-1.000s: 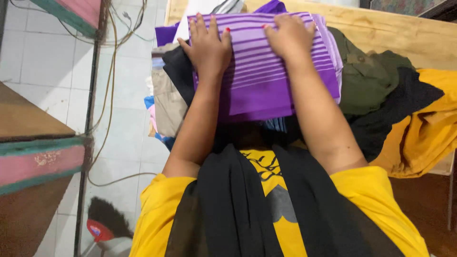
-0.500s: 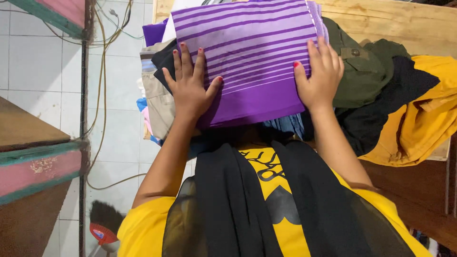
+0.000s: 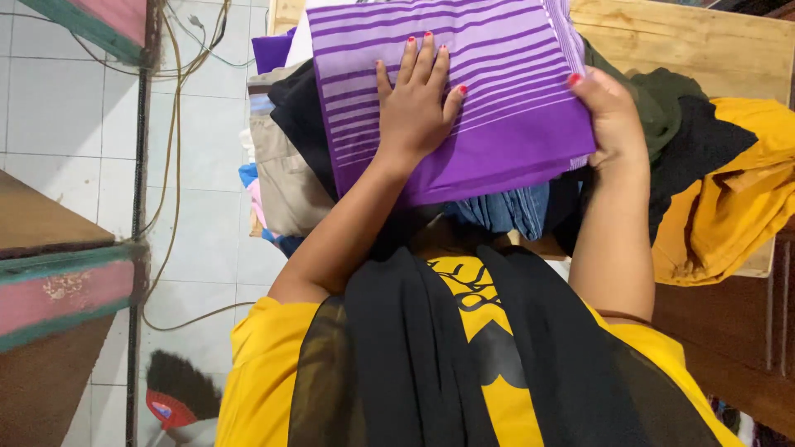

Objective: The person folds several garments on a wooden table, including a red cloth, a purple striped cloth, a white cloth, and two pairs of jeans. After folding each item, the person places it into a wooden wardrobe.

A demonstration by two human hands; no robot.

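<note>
The folded purple cloth [image 3: 464, 99] lies atop the clothes pile [image 3: 662, 157], straight ahead. Left hand [image 3: 418, 103] presses flat on it, fingers spread; right hand [image 3: 613, 116] grips its right corner.

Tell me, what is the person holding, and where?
The right hand grips the folded purple striped cloth at its right corner; the left hand presses flat on top.

— What are you wearing there?

— I have on a yellow short-sleeved shirt [image 3: 484, 319] with a black print on the chest. A sheer black scarf [image 3: 397, 356] hangs down my front in two bands.

— Anything on your hands?

— Red polish on my nails; my left hand [image 3: 418, 108] and right hand [image 3: 613, 116] are otherwise bare.
</note>
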